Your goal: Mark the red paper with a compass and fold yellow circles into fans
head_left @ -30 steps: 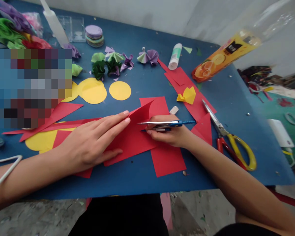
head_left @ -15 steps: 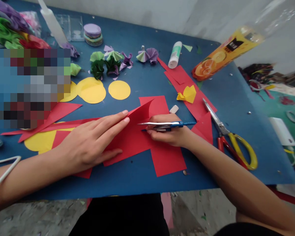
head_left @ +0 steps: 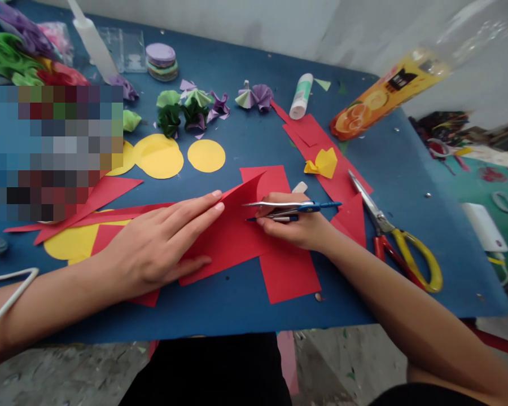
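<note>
Figure: the left hand (head_left: 152, 248) lies flat, fingers spread, on a red paper sheet (head_left: 232, 237) near the front edge of the blue table (head_left: 245, 307), pinning it so it cannot slide; one corner curls up. The right hand (head_left: 298, 225) is clenched around a drawing compass (head_left: 292, 210), its legs nearly closed and points laid over the sheet. Yellow-handled scissors (head_left: 392, 237) rest to the right within reach; yellow paper circles (head_left: 206, 155) lie behind.

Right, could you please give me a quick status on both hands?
Left hand flat on red paper sheet. Right hand holds blue-handled drawing compass. Yellow-handled scissors lie apart.
</note>
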Motion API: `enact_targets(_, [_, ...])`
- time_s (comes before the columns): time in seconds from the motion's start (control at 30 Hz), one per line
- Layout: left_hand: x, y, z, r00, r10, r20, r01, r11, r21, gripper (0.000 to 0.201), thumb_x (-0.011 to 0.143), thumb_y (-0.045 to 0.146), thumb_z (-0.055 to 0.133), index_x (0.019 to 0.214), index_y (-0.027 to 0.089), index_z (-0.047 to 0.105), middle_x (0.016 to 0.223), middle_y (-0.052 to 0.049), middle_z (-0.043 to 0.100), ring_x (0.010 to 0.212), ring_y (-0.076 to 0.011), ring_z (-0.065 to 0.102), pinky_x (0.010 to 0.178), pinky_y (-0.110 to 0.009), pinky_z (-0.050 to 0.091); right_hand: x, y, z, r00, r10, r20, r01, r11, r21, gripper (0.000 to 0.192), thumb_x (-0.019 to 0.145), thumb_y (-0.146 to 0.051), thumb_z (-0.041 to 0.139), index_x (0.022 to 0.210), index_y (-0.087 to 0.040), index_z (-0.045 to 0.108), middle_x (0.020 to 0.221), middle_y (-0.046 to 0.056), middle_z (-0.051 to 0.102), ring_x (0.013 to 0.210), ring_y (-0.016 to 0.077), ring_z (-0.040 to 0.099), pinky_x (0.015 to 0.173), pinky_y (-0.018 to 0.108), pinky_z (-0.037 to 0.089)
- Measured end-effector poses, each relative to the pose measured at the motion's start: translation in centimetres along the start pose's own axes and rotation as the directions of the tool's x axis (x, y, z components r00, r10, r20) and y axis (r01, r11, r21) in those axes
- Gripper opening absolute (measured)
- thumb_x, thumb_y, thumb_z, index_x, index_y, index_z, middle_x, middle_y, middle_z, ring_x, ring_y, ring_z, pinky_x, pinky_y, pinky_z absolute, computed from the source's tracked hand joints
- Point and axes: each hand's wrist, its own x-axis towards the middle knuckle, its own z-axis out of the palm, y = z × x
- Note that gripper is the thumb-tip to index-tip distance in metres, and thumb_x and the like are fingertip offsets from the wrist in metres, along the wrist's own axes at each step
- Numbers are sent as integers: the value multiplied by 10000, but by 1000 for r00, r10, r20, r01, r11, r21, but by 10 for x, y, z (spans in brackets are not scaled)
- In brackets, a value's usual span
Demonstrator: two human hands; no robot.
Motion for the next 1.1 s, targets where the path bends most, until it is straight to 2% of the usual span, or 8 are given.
enact_targets(0.27, [-1,0,0,1000,0,-15,0,1000,-11,644,873,300,583,1404,91,286,1387,-170,454,1200,-223,526,922,-321,514,-2,1,-1,1000,30,0,-30,999,25,9,759,-170,568,754,-163,571,658,-1,598,529,81,519,454,194,380])
enact_targets(0.47, [-1,0,1,1000,-2,-21,2,1000,-16,620,878,295,572,1396,90,299,1376,-175,466,1185,-227,540,914,-324,520,-3,3,-2,999,42,-2,-41,999,32,20,747,-183,580,745,-174,563,635,-11,583,504,74,498,439,196,371])
enact_targets(0.77, [-1,0,0,1000,-5,-9,5,1000,-10,619,879,300,569,1399,99,300,1385,-166,459,1205,-226,525,948,-320,500,0,2,0,1000,0,22,0,1000,-7,35,789,-169,570,778,-145,594,609,-26,548,485,59,434,434,192,324])
enact_targets(1.1, [-1,0,0,1000,-5,11,5,1000,-18,662,892,304,546,1436,112,222,1391,-169,453,1214,-235,519,931,-329,512,0,7,0,998,-44,39,45,999,-22,30,811,-172,575,790,-155,589,662,-13,580,564,81,499,514,200,369])
